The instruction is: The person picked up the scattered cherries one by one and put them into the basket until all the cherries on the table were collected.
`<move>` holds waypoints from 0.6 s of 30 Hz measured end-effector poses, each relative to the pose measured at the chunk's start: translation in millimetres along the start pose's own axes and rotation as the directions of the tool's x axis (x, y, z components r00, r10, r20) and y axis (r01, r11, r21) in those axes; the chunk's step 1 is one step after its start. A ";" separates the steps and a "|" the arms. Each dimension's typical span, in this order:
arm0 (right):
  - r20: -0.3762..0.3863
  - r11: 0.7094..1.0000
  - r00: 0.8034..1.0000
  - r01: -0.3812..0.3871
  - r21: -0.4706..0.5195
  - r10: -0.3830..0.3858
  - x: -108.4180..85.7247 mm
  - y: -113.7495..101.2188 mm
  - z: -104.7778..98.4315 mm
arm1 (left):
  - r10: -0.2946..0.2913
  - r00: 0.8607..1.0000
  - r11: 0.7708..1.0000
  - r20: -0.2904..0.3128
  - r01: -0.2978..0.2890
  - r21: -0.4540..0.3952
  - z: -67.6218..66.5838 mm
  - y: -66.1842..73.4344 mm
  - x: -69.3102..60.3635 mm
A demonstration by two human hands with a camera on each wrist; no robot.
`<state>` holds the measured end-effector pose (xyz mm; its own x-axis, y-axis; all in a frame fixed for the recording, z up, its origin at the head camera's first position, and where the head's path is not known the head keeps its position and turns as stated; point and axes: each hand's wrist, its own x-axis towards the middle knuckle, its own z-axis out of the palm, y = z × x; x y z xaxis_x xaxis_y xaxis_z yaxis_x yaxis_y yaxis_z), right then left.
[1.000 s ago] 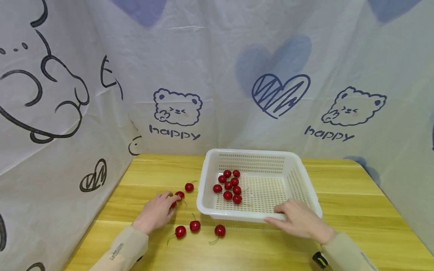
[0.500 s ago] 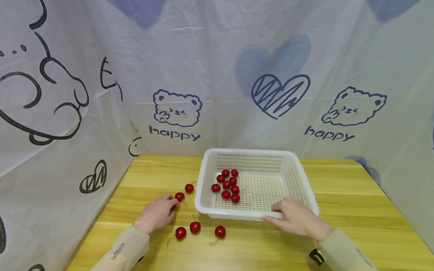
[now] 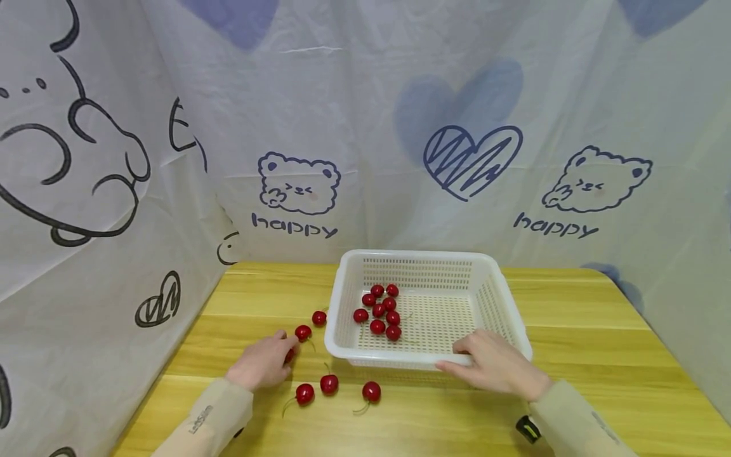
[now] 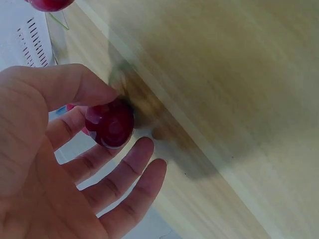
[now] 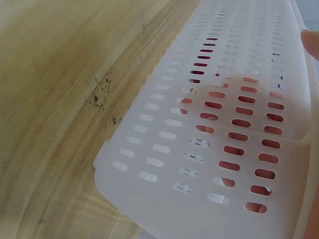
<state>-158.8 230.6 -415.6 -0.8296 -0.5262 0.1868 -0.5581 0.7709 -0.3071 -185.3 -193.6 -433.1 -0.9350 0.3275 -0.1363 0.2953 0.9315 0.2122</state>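
My left hand (image 3: 264, 360) is at the left of the table, thumb and fingers around a red cherry (image 4: 110, 123). In the left wrist view the thumb presses on its top, while the outer fingers stay spread. Just beyond that hand lie two more cherries, the closer one (image 3: 303, 332) almost at the fingertips. With thumb outside and fingers inside, my right hand (image 3: 495, 363) grips the near rim of a white perforated plastic basket (image 3: 394, 360). Through the slots of the basket wall (image 5: 164, 135) in the right wrist view, the fingers show. Several cherries (image 3: 378, 310) rest in the basket's left part.
In front of the basket are three stemmed cherries, among them one nearer the middle (image 3: 371, 391). The wooden table (image 3: 594, 355) meets a printed cloth (image 3: 377, 190) at the back and left side. A small black object (image 3: 528, 430) shows beside the right sleeve.
The basket has slid slightly left, with my right hand on its rim. My left hand has drawn back a little toward me with its cherry, apart from the neighbouring one.
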 end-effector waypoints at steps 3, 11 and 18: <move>0.002 1.000 1.000 -0.001 0.002 0.001 0.5 -0.3 -0.4 | -0.006 1.000 1.000 -0.001 0.006 -0.014 0.4 -0.6 2.4; 0.017 1.000 1.000 -0.014 0.010 0.014 1.0 0.0 -1.2 | -0.015 1.000 0.999 -0.011 0.015 -0.045 0.4 2.0 5.1; 0.022 1.000 1.000 -0.019 0.009 0.018 0.9 0.0 -1.5 | -0.021 1.000 0.998 -0.014 0.020 -0.065 1.3 3.9 8.1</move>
<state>-159.5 230.6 -414.0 -0.8392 -0.5196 0.1603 -0.5423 0.7773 -0.3190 -191.4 -187.1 -434.6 -0.9435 0.3059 -0.1275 0.2633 0.9256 0.2720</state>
